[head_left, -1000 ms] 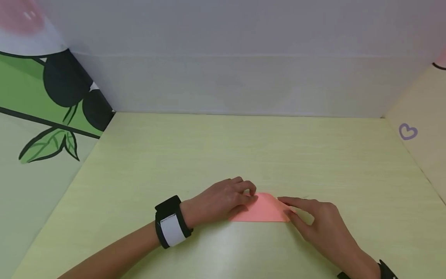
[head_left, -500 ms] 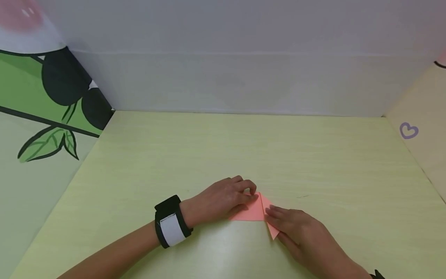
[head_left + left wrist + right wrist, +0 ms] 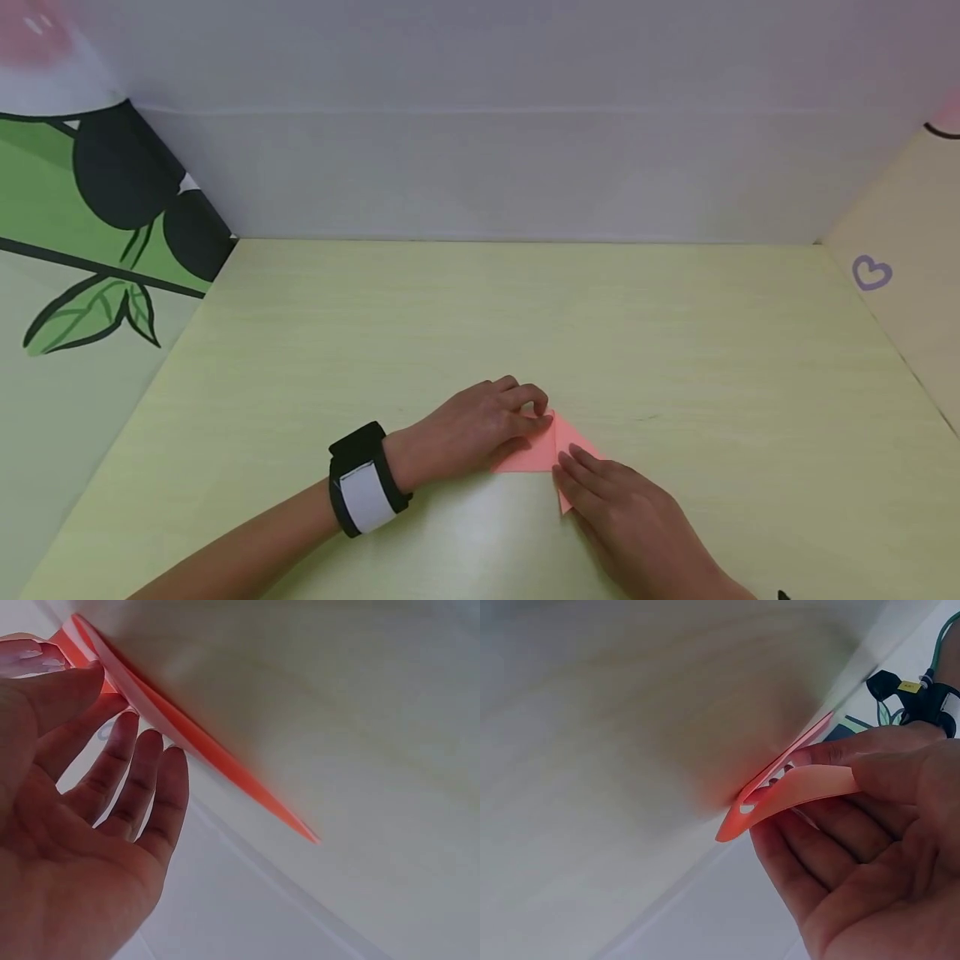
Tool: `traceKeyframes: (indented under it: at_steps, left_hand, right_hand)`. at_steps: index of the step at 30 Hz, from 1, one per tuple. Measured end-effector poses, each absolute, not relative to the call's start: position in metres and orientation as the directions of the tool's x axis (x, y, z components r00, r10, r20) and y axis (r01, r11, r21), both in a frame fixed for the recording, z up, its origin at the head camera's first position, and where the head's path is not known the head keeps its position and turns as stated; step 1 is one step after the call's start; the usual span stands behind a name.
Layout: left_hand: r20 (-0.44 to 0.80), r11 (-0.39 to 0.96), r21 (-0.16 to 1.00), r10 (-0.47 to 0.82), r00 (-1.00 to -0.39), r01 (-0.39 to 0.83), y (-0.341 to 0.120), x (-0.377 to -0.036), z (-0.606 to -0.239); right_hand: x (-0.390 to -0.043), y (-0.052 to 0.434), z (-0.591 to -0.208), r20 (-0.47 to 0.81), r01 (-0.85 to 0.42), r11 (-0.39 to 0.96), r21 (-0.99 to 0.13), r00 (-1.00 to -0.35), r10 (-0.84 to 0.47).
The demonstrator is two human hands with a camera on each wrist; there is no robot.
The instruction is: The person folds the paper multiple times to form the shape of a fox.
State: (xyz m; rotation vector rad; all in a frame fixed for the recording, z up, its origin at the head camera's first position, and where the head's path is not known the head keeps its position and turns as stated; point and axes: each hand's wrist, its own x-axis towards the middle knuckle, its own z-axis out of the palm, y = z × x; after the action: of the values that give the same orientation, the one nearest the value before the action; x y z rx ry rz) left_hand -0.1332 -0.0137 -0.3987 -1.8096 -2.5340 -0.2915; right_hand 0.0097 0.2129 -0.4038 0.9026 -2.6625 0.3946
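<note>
There is one left hand [image 3: 480, 425], one right hand [image 3: 637, 517], one paper [image 3: 534, 455], one bench [image 3: 450, 333], one heart [image 3: 872, 273], two painted leaves [image 3: 78, 317] and two black ovals [image 3: 127, 171].

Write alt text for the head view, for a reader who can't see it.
A person's left hand and right hand hold folded pink paper on a pale table. The left arm wears a black-and-white band; a gray wall stands behind.

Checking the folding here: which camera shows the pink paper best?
The head view: the pink paper shows from above, partly covered, tip visible. Left wrist view shows it nearly edge-on; right wrist view, a curved flap.
</note>
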Motion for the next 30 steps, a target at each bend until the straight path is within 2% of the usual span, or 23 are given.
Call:
traceKeyframes:
  at_steps: [4, 12, 30]
  left_hand:
    - [0.118, 0.313, 0.132, 0.937, -0.329, 0.94, -0.0126, -0.133, -0.3994]
    - [0.136, 0.312, 0.12, 0.935, -0.327, 0.942, -0.0136, -0.1327, -0.3995]
    - [0.136, 0.312, 0.149, 0.933, -0.332, 0.938, -0.0135, -0.1323, -0.3991]
  right_hand:
    - [0.0106, 0.2127, -0.4045, 0.352, -0.629, 0.76, -0.16, -0.756, -0.552]
    - [0.0089, 0.2137, -0.4031, 0.264, -0.582, 0.783, -0.22, -0.808, -0.526]
    - [0.0091, 0.214, -0.3991, 0.195, -0.552, 0.795, -0.253, -0.834, -0.517]
